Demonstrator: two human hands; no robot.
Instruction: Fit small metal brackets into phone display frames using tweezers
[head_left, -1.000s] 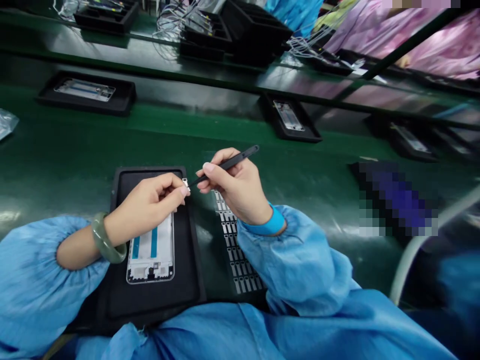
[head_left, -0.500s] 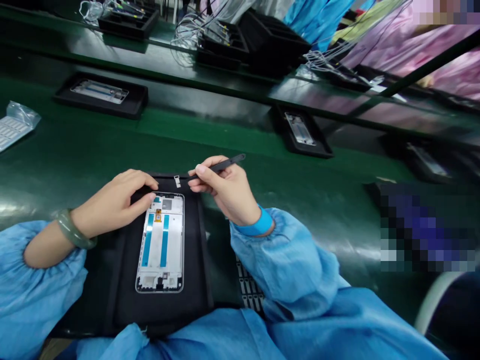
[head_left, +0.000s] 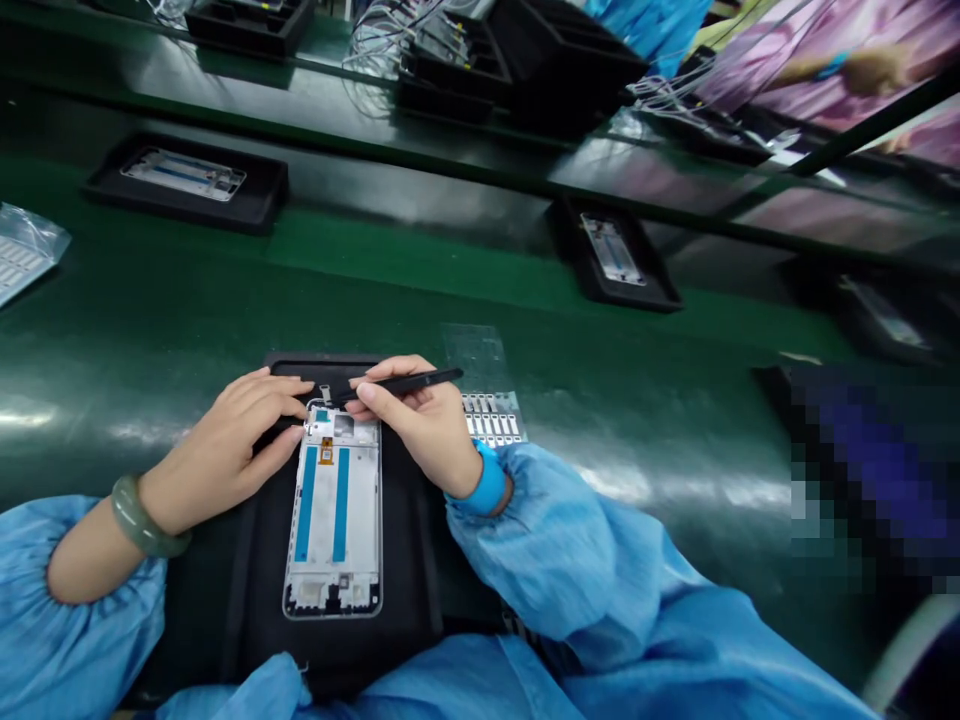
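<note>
A white phone mid-frame [head_left: 324,520] with two blue strips and an orange flex piece lies face up in a black tray [head_left: 259,570]. At its upper left corner is my left hand [head_left: 240,430], fingers loosely bent and apart, the fingertips at the frame's edge. My right hand [head_left: 424,430] pinches black tweezers [head_left: 412,382] above the frame's top end. A small pale cut-out piece [head_left: 325,393] is at the tweezers' tip, just over the frame's top edge. The tip's grip on it is too small to make out clearly.
Behind my right hand lies a sheet of small pale pieces [head_left: 495,420]. More black trays hold phone frames: one at back left [head_left: 259,215], one at back right [head_left: 664,292]. A plastic-wrapped sheet [head_left: 26,255] is at far left. Across the line, another person's hand [head_left: 874,72] shows.
My right hand has moved left and down with the tweezers, bringing the small piece to the frame's top edge. The sheet behind that hand has come into view. The whole view has shifted slightly.
</note>
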